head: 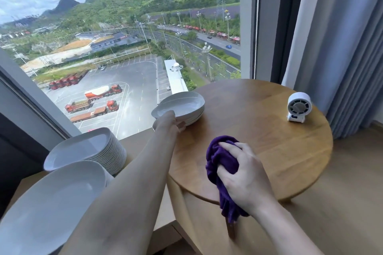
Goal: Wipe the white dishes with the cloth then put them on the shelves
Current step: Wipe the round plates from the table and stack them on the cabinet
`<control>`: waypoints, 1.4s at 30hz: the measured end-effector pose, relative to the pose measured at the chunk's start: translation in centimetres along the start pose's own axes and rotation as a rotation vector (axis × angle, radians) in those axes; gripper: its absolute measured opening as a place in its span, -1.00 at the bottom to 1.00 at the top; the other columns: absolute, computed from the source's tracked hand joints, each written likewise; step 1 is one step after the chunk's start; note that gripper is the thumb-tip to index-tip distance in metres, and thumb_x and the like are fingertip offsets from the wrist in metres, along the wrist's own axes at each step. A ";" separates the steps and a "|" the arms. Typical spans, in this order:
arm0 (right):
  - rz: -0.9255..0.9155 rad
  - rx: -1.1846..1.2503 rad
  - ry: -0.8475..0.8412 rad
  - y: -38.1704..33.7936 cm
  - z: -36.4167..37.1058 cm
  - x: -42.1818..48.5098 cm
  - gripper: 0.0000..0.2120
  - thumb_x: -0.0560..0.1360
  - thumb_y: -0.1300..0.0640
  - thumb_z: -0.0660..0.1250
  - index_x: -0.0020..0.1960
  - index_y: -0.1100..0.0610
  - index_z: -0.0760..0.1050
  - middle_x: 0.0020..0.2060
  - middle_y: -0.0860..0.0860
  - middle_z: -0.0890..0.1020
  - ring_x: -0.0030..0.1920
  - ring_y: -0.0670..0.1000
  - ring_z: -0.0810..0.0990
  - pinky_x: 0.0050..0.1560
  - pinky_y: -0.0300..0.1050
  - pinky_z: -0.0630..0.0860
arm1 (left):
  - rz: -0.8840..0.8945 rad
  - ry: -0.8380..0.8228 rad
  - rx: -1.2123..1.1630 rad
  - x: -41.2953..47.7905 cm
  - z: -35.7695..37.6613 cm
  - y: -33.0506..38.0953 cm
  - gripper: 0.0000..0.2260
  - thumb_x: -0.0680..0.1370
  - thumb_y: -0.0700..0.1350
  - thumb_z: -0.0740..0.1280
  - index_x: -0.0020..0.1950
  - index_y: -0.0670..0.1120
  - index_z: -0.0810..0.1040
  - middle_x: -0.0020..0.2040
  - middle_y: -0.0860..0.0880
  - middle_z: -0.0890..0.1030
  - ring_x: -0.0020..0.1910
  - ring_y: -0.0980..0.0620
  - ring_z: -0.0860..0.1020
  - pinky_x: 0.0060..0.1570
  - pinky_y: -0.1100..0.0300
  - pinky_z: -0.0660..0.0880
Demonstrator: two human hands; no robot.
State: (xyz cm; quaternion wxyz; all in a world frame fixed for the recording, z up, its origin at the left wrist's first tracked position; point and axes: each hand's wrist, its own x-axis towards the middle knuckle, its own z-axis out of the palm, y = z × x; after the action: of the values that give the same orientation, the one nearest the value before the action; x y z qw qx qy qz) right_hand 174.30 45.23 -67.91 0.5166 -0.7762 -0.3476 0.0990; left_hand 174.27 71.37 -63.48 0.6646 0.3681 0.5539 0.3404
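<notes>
The top dish (182, 102) is a white, glossy, shallow oval with a raised rim. It sits on a short stack (195, 119) of matching dishes at the far left edge of the table (269, 141), next to the window (124, 37). It lies slightly askew on the stack, overhanging the dishes below on the left. The left hand (169, 123) grips its near-left rim with the fingers curled under the edge. How many dishes lie beneath cannot be counted.

The right hand (242, 174) clutches a bunched purple cloth (219, 157) over the near part of the table. The cloth is plush and deeply folded, and its tail hangs past the table edge below the wrist.

Two more stacks of white oval dishes stand on a pale ledge (136, 145) to the left. The tall stack (87, 147) shows many rim edges. The nearer stack (51, 198) is cut off by the bottom left corner, and the left forearm covers its right side.

The table is round, warm-toned wood with visible grain, and its base is hidden. A small white plastic fan (298, 107) with a round grille stands near its far right edge. A grey pleated curtain (348, 37) hangs on the right.
</notes>
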 end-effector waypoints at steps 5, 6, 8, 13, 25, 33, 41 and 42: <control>-0.014 0.006 -0.026 -1.0 -0.5 -2.3 -0.56 0.45 -0.03 0.37 0.33 -0.22 0.51 0.19 -0.35 0.41 0.18 -0.42 0.38 0.00 -0.61 0.33 | -0.035 0.019 -0.217 -2.1 -1.5 0.4 -0.55 0.53 -0.40 0.36 0.41 -0.26 0.37 0.33 -0.17 0.36 0.23 -0.27 0.45 -0.20 0.07 0.71; -0.014 0.005 -0.025 -1.2 -0.8 -2.6 -0.56 0.45 -0.03 0.37 0.33 -0.22 0.51 0.19 -0.35 0.41 0.18 -0.43 0.39 -0.01 -0.60 0.34 | -0.044 -0.007 -0.231 -2.8 -1.8 0.5 -0.59 0.54 -0.42 0.33 0.37 -0.25 0.37 0.30 -0.17 0.35 0.20 -0.27 0.45 -0.07 0.07 0.69; -0.015 0.017 -0.009 -1.8 -1.4 -3.4 -0.56 0.45 -0.01 0.38 0.32 -0.22 0.52 0.20 -0.33 0.43 0.17 -0.42 0.39 0.02 -0.60 0.32 | -0.046 -0.080 -0.215 -4.4 -2.9 0.4 -0.64 0.56 -0.43 0.27 0.34 -0.25 0.37 0.27 -0.21 0.44 0.13 -0.29 0.52 0.05 0.01 0.66; -0.070 0.058 0.022 -4.2 -3.1 -5.0 -0.56 0.45 0.07 0.43 0.29 -0.22 0.54 0.18 -0.31 0.47 0.20 -0.38 0.41 0.09 -0.58 0.32 | 0.000 -0.238 -0.159 -9.0 -6.6 -0.9 -0.54 0.59 -0.39 0.23 0.50 -0.20 0.40 0.14 -0.27 0.63 -0.05 -0.19 0.65 -0.17 -0.03 0.68; -0.207 -0.012 -0.185 -11.7 -7.5 -10.9 -0.61 0.35 0.02 0.38 -0.10 -0.53 0.49 -0.15 -0.49 0.59 -0.08 -0.40 0.54 -0.20 -0.62 0.33 | 0.056 -0.397 -0.133 -23.4 -23.5 -7.2 -0.54 0.60 -0.35 0.35 0.49 -0.11 0.43 0.24 -0.28 0.67 0.10 -0.30 0.70 0.07 -0.16 0.68; -0.219 -0.118 -0.590 -12.7 -0.4 -17.4 -0.52 0.48 0.02 0.41 0.39 -0.13 0.48 0.24 -0.02 0.55 0.23 0.02 0.51 0.33 -0.02 0.45 | 0.047 -0.406 -0.124 -28.8 -34.2 -11.1 -0.67 0.56 -0.23 0.44 0.29 0.01 0.57 0.06 -0.11 0.74 -0.02 -0.17 0.73 -0.06 -0.05 0.69; -0.301 -0.180 -0.736 -10.7 3.0 -22.0 -0.33 0.47 -0.15 0.43 0.52 -0.23 0.26 0.45 -0.20 0.32 0.38 -0.12 0.31 0.39 -0.12 0.33 | 0.098 -0.401 -0.062 -29.1 -39.1 -12.5 -0.40 0.53 -0.40 0.33 0.51 0.04 0.44 0.15 -0.21 0.71 0.01 -0.21 0.70 -0.06 -0.07 0.68; -0.319 -0.208 -0.711 -10.5 3.4 -22.5 -0.34 0.47 -0.14 0.44 0.52 -0.22 0.27 0.45 -0.18 0.31 0.38 -0.11 0.31 0.38 -0.11 0.36 | 0.105 -0.403 -0.055 -29.1 -39.2 -12.8 -0.39 0.51 -0.38 0.34 0.51 0.04 0.44 0.15 -0.21 0.71 0.01 -0.20 0.71 -0.06 -0.07 0.68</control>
State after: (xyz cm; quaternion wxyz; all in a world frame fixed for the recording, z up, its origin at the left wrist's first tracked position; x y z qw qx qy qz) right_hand 151.32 35.60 -64.94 0.2916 -0.6781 -0.6289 0.2441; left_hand 131.65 44.40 -64.93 0.7532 0.4390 0.3800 0.3092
